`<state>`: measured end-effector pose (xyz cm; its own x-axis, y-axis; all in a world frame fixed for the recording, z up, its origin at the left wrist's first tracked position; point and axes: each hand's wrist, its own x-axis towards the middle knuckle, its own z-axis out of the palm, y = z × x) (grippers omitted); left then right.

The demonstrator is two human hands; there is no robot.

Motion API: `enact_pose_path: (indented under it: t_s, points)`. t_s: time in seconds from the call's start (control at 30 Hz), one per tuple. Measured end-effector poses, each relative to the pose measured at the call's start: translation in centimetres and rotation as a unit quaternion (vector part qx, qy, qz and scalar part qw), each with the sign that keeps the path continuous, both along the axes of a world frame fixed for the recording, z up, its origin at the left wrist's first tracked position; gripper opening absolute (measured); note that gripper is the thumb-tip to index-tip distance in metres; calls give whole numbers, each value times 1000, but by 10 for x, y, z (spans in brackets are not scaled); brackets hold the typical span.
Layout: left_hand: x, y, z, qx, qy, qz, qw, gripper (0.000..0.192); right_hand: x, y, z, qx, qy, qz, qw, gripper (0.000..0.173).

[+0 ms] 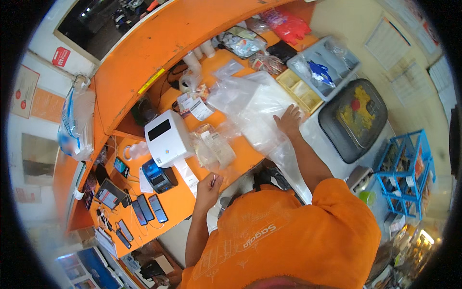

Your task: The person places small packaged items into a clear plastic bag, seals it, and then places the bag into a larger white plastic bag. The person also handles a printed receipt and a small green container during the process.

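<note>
My right hand (290, 119) rests palm down, fingers spread, on a stack of clear plastic bags (252, 97) that covers the middle of the orange counter. One long sheet of the plastic hangs over the front edge beside my forearm. My left hand (208, 189) is a closed fist just off the counter's edge, around a small thin object (214, 179) that is mostly hidden. Close by lie a bagged packet with a paper slip (216, 150) and the paper strip (187, 175) coming out of a white label printer (168, 139).
A blue handheld terminal (158, 176) and several phones (157, 208) with cables lie at left. Beyond the bags stand a yellow divided tray (310, 103) and a grey compartment bin (346, 81). A black lidded container (326, 133) and a blue rack (404, 173) are at right.
</note>
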<state>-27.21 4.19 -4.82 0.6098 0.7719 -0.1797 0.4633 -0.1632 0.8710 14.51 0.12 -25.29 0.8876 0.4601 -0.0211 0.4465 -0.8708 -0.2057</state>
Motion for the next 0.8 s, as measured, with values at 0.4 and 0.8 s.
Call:
enact_pose_path:
  t_s: [0.4,0.8]
  points:
    - [8,-35,8,1,130,45,991,27,9,10,38,-41,42,-3,998,96]
    - [52,-30,3,64,104,-24,992,15,-29,40,91,209,104,227,945,47]
